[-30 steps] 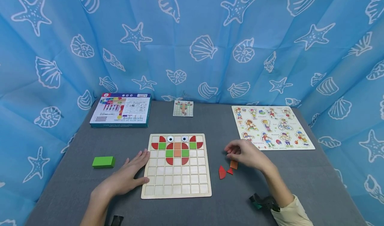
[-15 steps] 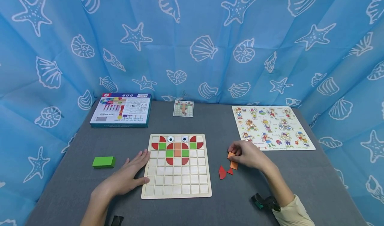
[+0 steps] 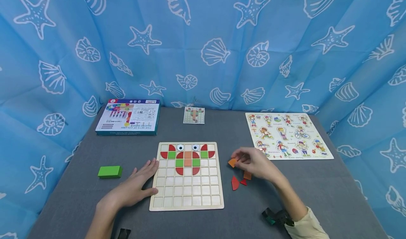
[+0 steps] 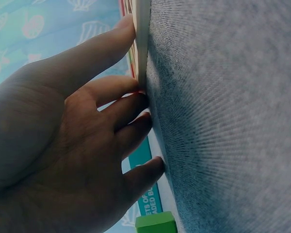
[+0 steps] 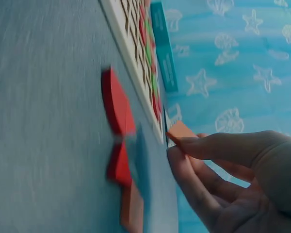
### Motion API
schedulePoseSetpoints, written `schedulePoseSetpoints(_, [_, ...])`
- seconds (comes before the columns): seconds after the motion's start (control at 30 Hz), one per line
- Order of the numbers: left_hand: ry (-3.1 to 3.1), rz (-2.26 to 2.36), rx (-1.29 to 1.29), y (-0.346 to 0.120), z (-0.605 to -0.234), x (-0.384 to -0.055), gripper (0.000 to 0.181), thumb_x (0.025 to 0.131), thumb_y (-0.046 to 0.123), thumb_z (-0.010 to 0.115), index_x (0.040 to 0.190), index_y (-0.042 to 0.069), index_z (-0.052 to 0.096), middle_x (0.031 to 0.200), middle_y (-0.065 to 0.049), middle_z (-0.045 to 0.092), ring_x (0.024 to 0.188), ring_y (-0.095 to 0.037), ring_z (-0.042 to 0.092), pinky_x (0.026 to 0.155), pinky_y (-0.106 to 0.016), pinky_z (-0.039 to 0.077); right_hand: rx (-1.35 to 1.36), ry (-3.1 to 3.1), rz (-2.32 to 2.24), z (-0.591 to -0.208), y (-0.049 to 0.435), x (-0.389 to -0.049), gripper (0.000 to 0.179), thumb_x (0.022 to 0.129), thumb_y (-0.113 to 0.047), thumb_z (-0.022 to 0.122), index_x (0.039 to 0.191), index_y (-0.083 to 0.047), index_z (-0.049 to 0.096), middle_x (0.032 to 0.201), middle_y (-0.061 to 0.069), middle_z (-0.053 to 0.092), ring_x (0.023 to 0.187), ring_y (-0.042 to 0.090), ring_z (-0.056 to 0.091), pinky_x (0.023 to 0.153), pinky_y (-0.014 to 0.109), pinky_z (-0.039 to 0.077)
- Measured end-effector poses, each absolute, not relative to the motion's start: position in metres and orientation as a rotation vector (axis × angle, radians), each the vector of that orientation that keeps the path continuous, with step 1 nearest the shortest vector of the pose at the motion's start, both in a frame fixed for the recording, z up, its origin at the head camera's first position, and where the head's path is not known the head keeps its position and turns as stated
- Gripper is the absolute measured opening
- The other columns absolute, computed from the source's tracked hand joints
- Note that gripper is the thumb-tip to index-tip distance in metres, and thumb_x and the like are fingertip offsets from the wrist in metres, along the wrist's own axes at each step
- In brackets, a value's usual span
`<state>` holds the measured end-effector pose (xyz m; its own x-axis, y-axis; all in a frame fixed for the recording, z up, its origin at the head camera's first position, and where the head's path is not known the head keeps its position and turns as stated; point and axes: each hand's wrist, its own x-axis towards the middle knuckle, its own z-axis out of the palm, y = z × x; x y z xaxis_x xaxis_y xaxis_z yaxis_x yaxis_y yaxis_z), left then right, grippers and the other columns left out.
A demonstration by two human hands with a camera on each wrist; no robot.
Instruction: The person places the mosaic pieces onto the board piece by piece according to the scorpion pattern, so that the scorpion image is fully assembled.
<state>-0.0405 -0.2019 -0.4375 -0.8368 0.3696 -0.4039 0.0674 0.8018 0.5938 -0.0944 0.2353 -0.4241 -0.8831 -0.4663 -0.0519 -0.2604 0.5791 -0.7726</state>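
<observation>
My right hand [image 3: 255, 162] pinches an orange square tile [image 3: 232, 162] between thumb and fingertips, lifted off the table to the right of the wooden grid board [image 3: 187, 200]; the right wrist view shows the same orange tile [image 5: 180, 131]. Below that hand lie a red curved piece [image 3: 234, 183], a small red piece [image 3: 243, 182] and another orange tile [image 3: 247, 176]. My left hand [image 3: 134, 184] rests with extended fingers against the board's left edge, thumb on its rim. In the board's upper cells sit red quarter-rounds, green squares, orange squares and two eye tiles.
A small pattern card [image 3: 194, 115] lies behind the board. A green block [image 3: 109, 172] stands at left, with a flat box [image 3: 128, 117] behind it. At right lies a picture puzzle board [image 3: 288, 136]. A blue curtain [image 3: 203, 55] hangs behind the table.
My right hand has picked the orange tile up from beside the other orange one and moved left with it, towards the board. My left hand stays in place.
</observation>
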Motion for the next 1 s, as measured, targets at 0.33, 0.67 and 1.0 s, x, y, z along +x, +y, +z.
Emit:
schedulePoseSetpoints(0.33, [2.473, 0.786, 0.324, -0.202, -0.438, -0.041, 0.097, 0.099, 0.035, 0.08, 0.173, 0.007, 0.024, 0.183, -0.019, 0.016, 0.17, -0.047, 0.013, 0.133, -0.077, 0.007, -0.627, 2.467, -1.327, -0.428, 0.186, -0.089, 0.023, 0.096, -0.004, 0.079, 0.118, 0.002, 0.075, 0.106, 0.014, 0.079, 0.088, 0.008, 0.073, 0.078, 0.023, 0.064])
schedulePoseSetpoints(0.67, [2.474, 0.784, 0.318, -0.202, -0.438, -0.041, 0.097, 0.099, 0.036, 0.08, 0.173, 0.007, 0.023, 0.183, -0.019, 0.016, 0.17, -0.047, 0.013, 0.133, -0.077, 0.007, -0.808, 2.462, -1.193, -0.433, 0.134, -0.088, 0.021, 0.094, -0.012, 0.086, 0.111, -0.004, 0.078, 0.09, 0.002, 0.077, 0.079, 0.0, 0.067, 0.073, 0.019, 0.06])
schedulePoseSetpoints(1.0, [2.468, 0.8, 0.323, -0.203, -0.438, -0.041, 0.098, 0.099, 0.036, 0.08, 0.173, 0.007, 0.023, 0.183, -0.019, 0.015, 0.17, -0.047, 0.013, 0.133, -0.078, 0.007, -0.903, 2.587, -1.019, -0.435, 0.1, -0.09, 0.019, 0.091, -0.011, 0.088, 0.103, -0.002, 0.078, 0.08, 0.0, 0.073, 0.072, -0.003, 0.058, 0.07, 0.016, 0.054])
